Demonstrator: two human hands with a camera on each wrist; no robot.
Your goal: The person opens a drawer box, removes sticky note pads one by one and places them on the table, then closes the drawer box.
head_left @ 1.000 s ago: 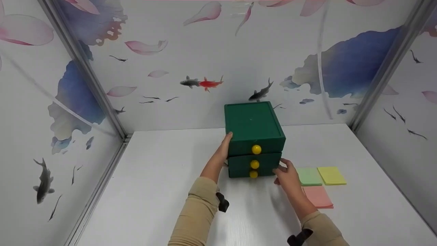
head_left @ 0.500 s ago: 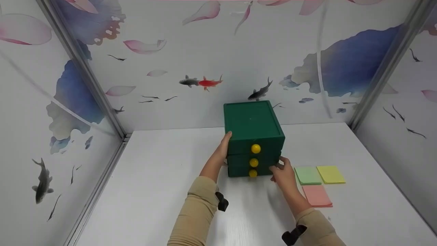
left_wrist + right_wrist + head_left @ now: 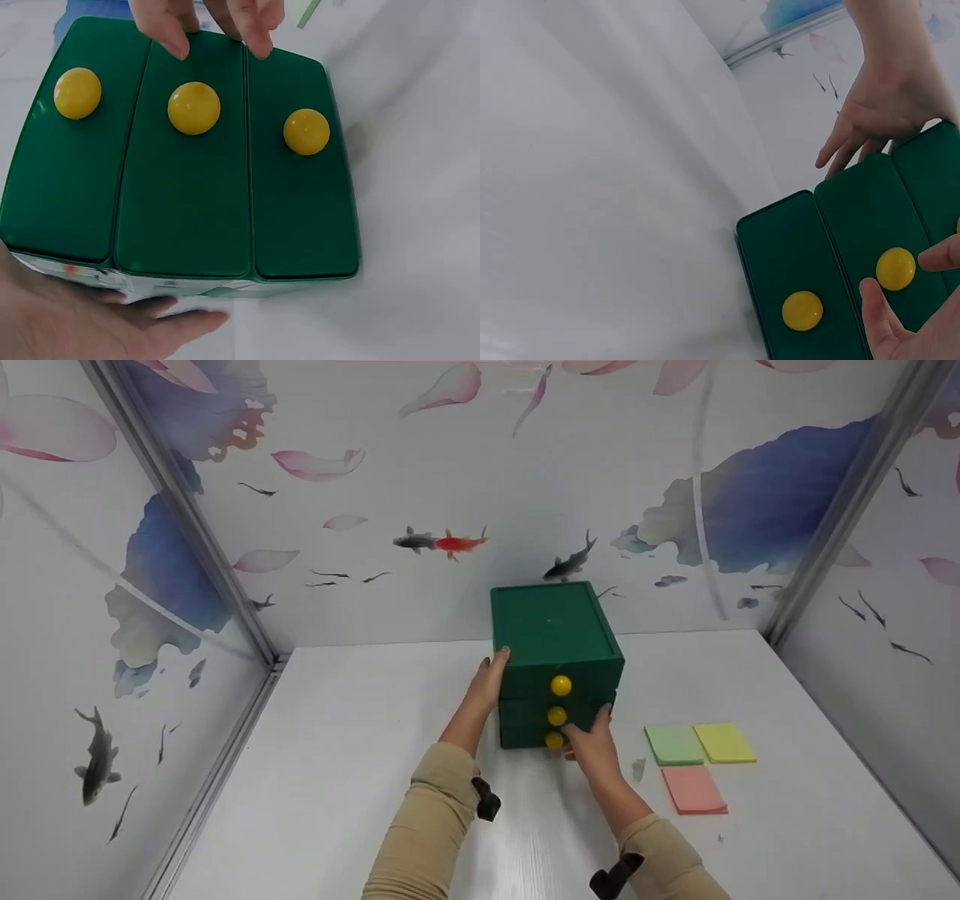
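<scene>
A green cabinet (image 3: 553, 624) with three stacked drawers stands on the white table, a round yellow knob on each drawer front. My left hand (image 3: 487, 682) lies along the cabinet's left side with its thumb up near the top edge. In the left wrist view, the left hand's fingers (image 3: 184, 330) extend beside the cabinet wall. My right hand (image 3: 596, 746) is in front of the lower drawers. Seen from the right wrist, its thumb and a finger are spread on either side of the middle knob (image 3: 896, 268), with gaps showing.
Right of the cabinet lie three sticky-note pads: green (image 3: 674, 745), yellow (image 3: 725, 743) and pink (image 3: 694, 790). Decorated white panels (image 3: 337, 607) in metal framing (image 3: 217, 562) enclose the table at the back and both sides.
My right hand has moved left from the cabinet's lower right corner across the drawer fronts, close to the knobs. The left hand stays at the left side; the drawers look unmoved.
</scene>
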